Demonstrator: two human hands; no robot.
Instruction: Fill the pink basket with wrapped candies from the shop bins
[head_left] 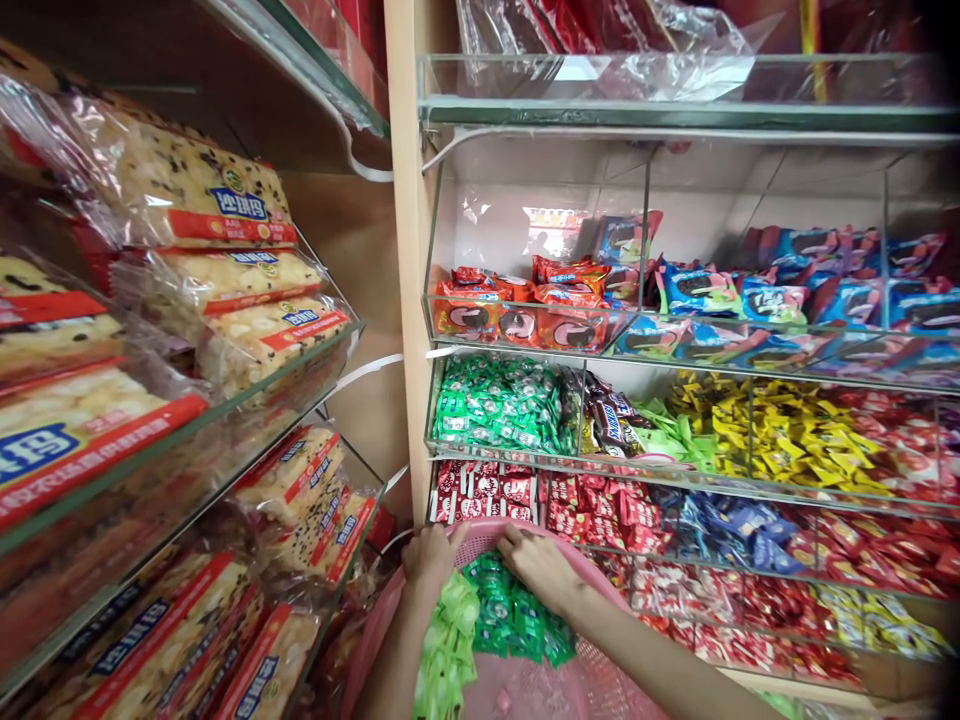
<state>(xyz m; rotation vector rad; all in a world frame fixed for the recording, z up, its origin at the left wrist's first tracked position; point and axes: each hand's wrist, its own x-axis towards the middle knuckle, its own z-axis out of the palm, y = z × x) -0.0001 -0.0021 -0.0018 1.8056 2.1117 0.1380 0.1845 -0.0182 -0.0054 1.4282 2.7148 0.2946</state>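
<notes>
**Candy shelves [675,112] and basket [480,536]**

Left: sachima packs [232,205] on two levels. Right: cookie packets [697,290] on one tier; Snickers bars [613,418] below, wrapped candies [499,405] either side. Foreground: basket, packeted sweets [499,600] inside, left hand [429,553] and right hand [538,564] at far rim.

Gripping the far edge of a round pink perforated plastic basket [481,538] with bare left hand [429,554] and bare right hand [537,566], with pale green plastic packets [450,622] inside toward its left edge, beside glossy dark green wrapped sweets [499,600]. Facing tiered clear glass shelves [675,117] with small bright yellow packets [795,425].
</notes>
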